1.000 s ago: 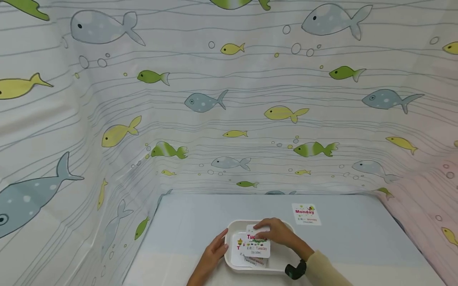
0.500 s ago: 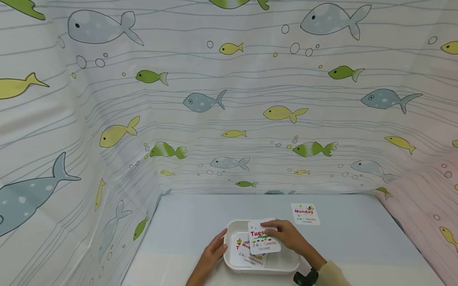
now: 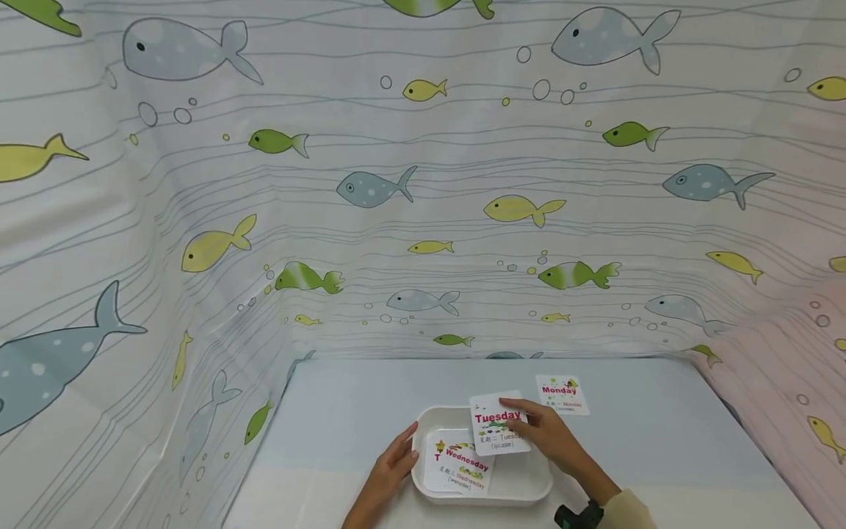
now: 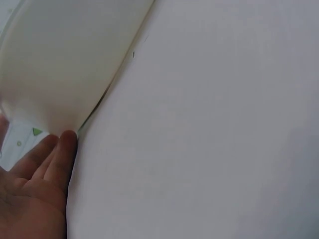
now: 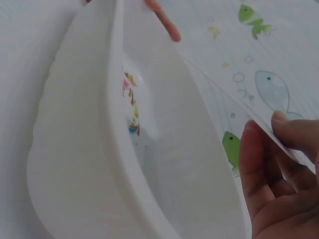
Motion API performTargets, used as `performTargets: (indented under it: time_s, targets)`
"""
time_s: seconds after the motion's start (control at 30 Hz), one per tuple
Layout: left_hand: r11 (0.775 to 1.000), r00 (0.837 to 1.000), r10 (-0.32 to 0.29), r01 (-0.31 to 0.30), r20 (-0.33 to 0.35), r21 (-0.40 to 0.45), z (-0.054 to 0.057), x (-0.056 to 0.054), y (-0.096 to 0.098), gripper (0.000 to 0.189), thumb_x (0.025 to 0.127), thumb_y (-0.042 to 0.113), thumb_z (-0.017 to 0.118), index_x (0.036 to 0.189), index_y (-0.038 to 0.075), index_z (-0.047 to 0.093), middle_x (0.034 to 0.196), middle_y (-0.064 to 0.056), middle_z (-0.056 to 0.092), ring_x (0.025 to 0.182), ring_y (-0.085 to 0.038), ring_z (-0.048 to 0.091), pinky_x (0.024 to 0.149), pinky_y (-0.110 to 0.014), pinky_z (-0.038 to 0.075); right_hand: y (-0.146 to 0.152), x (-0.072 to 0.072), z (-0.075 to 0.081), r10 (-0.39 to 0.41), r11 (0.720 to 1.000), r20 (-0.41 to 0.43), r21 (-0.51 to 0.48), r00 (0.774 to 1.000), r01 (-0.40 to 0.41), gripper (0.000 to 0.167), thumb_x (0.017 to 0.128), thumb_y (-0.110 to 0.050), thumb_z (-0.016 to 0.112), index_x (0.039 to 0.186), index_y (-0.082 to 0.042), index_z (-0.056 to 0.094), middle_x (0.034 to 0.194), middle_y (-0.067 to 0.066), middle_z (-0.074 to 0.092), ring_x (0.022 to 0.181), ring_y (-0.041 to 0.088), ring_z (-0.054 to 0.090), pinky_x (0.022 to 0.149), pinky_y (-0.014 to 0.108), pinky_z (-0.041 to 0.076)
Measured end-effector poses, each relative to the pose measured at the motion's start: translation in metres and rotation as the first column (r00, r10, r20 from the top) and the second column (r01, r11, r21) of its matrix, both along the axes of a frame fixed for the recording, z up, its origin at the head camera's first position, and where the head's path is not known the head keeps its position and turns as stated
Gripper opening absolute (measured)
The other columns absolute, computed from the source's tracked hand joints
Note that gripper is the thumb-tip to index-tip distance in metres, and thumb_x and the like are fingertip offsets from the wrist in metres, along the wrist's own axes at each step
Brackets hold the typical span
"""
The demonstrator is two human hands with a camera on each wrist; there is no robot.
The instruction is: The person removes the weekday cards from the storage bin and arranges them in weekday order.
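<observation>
Between thumb and fingers, my right hand [image 3: 555, 438] pinches a white "Tuesday" word card [image 3: 490, 430], raised over the back of the white tray [image 3: 522, 481]. In the right wrist view the card [image 5: 234, 97] shows edge-on, with the thumb on one face and fingers on the other. My left hand [image 3: 385, 472] rests against the tray's left end; the left wrist view has its extended fingers [image 4: 62, 159] touching the tray's outer wall [image 4: 65, 64]. Inside the tray, at the left, a "Wednesday" card [image 3: 463, 474] lies tilted on another card that it partly covers.
A "Monday" card [image 3: 563, 397] lies face up on the table [image 3: 634, 433], behind and right of the tray. Fish-patterned cloth [image 3: 370, 242] surrounds the table at the back and both sides. A dark device [image 3: 578, 516] sits on my right wrist.
The "Tuesday" card has risen from the pile and moved back and right with my right hand, uncovering the "Wednesday" card. My left hand has stayed at the tray's end.
</observation>
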State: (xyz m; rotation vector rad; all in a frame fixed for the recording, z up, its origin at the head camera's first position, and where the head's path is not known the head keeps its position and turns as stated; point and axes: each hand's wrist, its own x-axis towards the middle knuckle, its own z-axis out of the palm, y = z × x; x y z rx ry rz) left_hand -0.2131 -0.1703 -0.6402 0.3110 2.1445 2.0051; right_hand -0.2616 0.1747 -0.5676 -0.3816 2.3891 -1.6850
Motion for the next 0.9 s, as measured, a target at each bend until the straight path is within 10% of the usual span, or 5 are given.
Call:
performTargets:
  time_s: [0.27, 0.9]
  targets:
    - [1.000, 1.000, 0.021, -0.021, 0.020, -0.020, 0.003, -0.003, 0.000, 0.056, 0.106, 0.026, 0.051, 0.157, 0.016, 0.032, 0.157, -0.025, 0.036, 0.143, -0.043, 0.039, 0.111, -0.040, 0.047, 0.022, -0.003, 0.001, -0.167, 0.977, 0.112, -0.111, 0.979, 0.180, 0.056, 0.090, -0.031, 0.074, 0.140, -0.012, 0.058, 0.123, 0.017, 0.068, 0.086, 0.021, 0.074, 0.075, 0.026, 0.061]
    - [1.000, 0.999, 0.020, -0.020, 0.029, -0.014, -0.001, -0.005, -0.001, 0.055, 0.105, 0.027, 0.051, 0.157, 0.018, 0.034, 0.156, -0.023, 0.039, 0.143, -0.041, 0.041, 0.110, -0.035, 0.047, 0.110, -0.019, -0.003, -0.410, 0.912, 0.075, 0.063, 0.909, 0.406, 0.062, 0.095, -0.048, 0.065, 0.146, -0.017, 0.052, 0.162, 0.015, 0.034, 0.118, 0.029, 0.059, 0.080, 0.018, 0.057]
